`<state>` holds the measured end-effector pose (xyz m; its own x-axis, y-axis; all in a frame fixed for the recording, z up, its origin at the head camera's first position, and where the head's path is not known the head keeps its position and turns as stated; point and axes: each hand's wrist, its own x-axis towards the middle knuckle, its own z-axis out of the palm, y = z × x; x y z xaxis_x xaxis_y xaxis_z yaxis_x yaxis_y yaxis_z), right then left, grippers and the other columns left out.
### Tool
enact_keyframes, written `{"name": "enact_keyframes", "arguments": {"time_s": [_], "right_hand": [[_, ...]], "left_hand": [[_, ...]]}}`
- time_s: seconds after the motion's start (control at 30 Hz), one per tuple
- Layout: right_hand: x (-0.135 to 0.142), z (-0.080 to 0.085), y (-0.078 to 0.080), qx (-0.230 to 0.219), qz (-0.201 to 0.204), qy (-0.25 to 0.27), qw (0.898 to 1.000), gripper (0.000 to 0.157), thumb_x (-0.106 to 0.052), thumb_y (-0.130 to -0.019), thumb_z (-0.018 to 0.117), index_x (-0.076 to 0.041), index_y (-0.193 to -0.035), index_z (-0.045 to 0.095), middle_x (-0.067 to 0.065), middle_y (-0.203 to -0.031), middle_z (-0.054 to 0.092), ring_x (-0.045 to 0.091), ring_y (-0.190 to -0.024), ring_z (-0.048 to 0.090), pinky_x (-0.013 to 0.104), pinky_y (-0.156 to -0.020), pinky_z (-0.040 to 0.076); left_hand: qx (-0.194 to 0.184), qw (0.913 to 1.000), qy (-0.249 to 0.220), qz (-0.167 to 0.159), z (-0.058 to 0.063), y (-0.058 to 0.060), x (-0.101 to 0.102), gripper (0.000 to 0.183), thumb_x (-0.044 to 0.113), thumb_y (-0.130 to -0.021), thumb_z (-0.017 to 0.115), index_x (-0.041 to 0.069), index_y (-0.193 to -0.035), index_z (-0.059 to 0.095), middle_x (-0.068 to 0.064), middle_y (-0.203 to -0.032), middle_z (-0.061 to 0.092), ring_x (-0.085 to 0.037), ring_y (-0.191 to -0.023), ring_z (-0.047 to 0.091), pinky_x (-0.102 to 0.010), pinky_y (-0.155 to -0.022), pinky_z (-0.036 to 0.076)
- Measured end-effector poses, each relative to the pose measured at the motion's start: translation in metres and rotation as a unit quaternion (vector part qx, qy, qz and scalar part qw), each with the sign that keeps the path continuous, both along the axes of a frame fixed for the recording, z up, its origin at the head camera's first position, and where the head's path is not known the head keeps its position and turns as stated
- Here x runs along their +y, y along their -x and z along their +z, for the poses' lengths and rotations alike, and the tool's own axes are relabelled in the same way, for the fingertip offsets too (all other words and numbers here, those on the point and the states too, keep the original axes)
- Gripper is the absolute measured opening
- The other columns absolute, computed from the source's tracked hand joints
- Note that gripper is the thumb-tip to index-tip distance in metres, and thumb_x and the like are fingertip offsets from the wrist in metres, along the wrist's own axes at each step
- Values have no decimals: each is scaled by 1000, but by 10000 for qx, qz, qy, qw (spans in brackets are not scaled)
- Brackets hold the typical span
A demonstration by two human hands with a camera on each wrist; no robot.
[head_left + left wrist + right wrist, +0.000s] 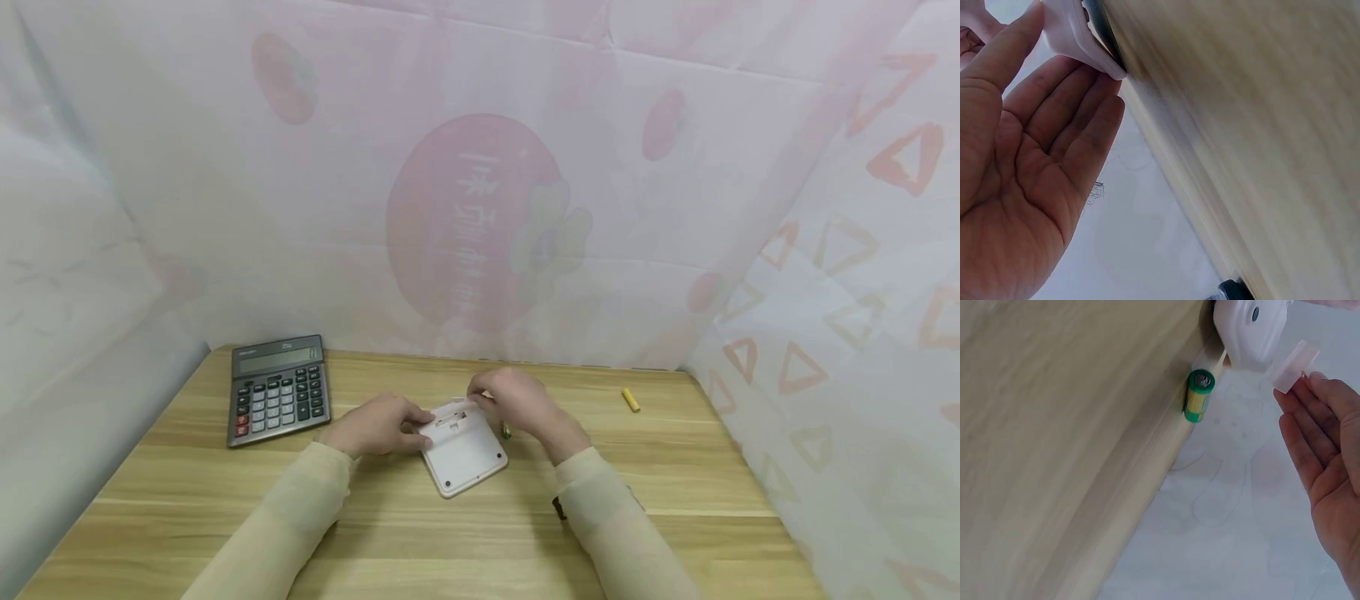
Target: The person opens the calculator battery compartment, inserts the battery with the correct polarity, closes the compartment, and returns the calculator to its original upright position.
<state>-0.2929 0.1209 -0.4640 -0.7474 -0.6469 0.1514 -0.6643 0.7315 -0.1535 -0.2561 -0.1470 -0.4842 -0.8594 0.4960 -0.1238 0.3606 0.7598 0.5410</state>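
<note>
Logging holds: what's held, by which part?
Left grip: white squarish plastic device, by the edge nearest that grip. Right grip: small pale flat plastic piece, pinched at one edge.

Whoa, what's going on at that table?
A person is working on a white gadget. Their left grip holds it by its edge, its slot open and facing up. Their right grip pinches a little pale piece near it. A green-and-yellow battery is close by, and a grey calculator is off to the left.
</note>
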Motion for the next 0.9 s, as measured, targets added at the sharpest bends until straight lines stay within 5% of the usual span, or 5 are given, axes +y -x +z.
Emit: {"name": "enact_keyframes", "arguments": {"time_s": [0.9], "right_hand": [[80, -15, 26, -153, -1018, 196, 9945, 9, -24, -101, 73, -19, -105, 80, -4, -102, 81, 13, -95, 75, 35, -89, 64]], "left_hand": [[-65, 9998, 80, 140, -3, -1, 0, 45, 35, -91, 83, 17, -132, 75, -2, -132, 77, -15, -113, 72, -43, -108, 58]]}}
